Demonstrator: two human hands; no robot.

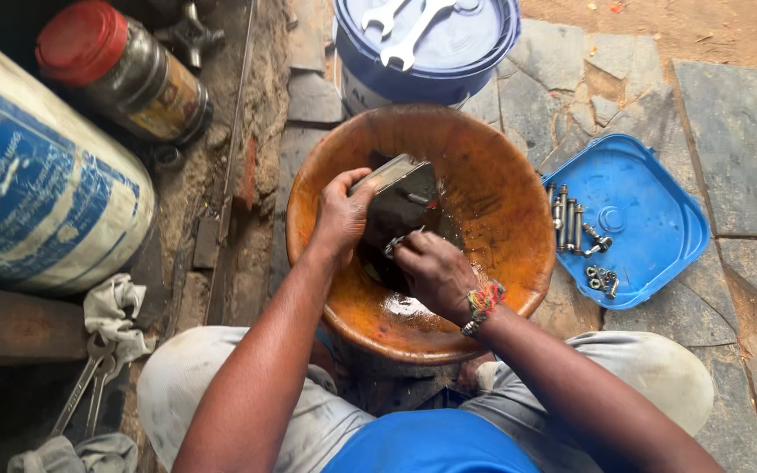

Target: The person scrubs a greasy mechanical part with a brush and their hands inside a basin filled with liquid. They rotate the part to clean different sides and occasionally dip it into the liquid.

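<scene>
Bowl (484, 298) sits centre, between the person's knees, on the stone floor (746, 123). Inside it: a flat metal part (400, 197), tilted, resting in liquid. Left hand (341, 215) on the part's left edge; right hand (435, 271) just in front of the part, touching its lower side.

Behind the bowl: a lidded pail (431, 52), two spanners (405, 31) lying on its lid.

Right of the bowl, just beside the rim: a shallow lid (650, 219) on the floor, bolts (567, 219) and nuts (602, 278) lying in it.

Far left: a large drum (28, 175) on its side. Behind it, a jar (124, 74), also lying over.

Left foreground: rag (114, 311) draped by the left knee, two more spanners (85, 385) under it, another rag (72, 455) nearest the camera.
</scene>
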